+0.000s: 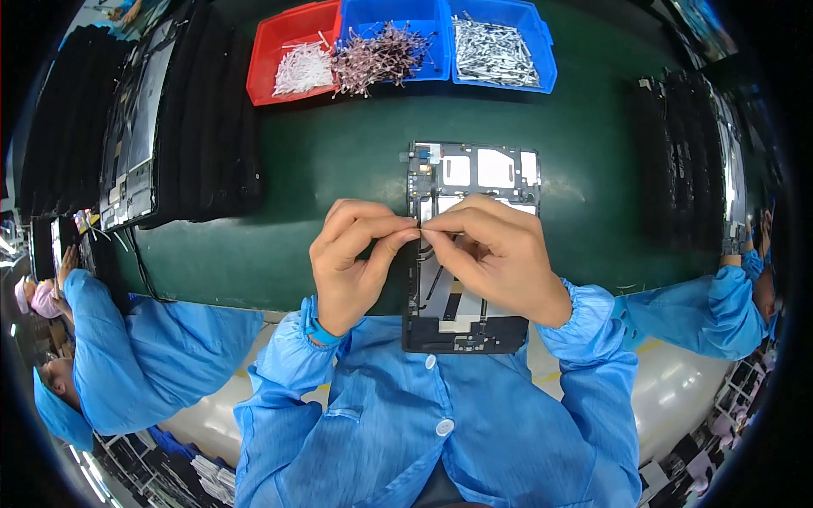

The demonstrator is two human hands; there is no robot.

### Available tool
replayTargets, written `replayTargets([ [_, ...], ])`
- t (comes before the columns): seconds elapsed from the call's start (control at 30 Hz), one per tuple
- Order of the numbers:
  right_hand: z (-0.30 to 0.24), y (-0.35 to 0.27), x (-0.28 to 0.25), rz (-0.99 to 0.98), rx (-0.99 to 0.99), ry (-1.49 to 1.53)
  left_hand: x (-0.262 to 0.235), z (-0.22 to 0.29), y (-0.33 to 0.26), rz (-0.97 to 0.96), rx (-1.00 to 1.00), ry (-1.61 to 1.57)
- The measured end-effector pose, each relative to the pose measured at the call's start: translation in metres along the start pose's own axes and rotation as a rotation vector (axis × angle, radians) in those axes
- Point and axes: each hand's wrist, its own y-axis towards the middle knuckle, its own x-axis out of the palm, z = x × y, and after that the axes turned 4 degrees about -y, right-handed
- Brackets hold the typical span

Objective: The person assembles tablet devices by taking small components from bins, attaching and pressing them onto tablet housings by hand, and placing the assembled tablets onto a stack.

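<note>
An opened tablet-like device (466,337), black-framed with silver plates and exposed circuit parts, lies in front of me at the table's near edge. Over its left side, my left hand (351,258) and my right hand (504,254) meet fingertip to fingertip. Thumb and index finger of each are pinched together. Whatever they hold between them is too small to make out; it may be a thin, dark piece. My right hand covers part of the device's middle, while my left hand reaches in from beside its left edge.
Across the green table (339,157) stand a red bin (262,72) of white pieces, a blue bin (440,21) of pinkish-brown wired parts and another blue bin (546,72) of black-and-white strips. Dark device stacks (203,127) flank me left and right. Blue-sleeved co-workers (161,356) sit on both sides.
</note>
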Motion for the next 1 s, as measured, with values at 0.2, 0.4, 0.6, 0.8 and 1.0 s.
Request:
replayTargets([
  [0.2, 0.01, 0.01, 0.005, 0.018, -0.11, -0.133, -0.007, -0.001, 0.012, -0.073, 0.18, 0.308],
  [0.4, 0.022, 0.02, 0.008, -0.015, -0.055, -0.186, -0.015, -0.009, 0.022, -0.224, -0.672, -0.289],
  [0.6, 0.028, 0.019, 0.013, -0.008, -0.057, -0.211, -0.019, -0.017, 0.034, -0.275, -0.818, -0.384],
  [0.8, 0.03, 0.02, 0.011, -0.035, -0.072, -0.219, -0.017, -0.015, 0.042, -0.32, -0.842, -0.353],
  [1.0, 0.031, 0.021, 0.009, -0.072, -0.079, -0.221, -0.016, -0.014, 0.047, -0.346, -0.856, -0.324],
])
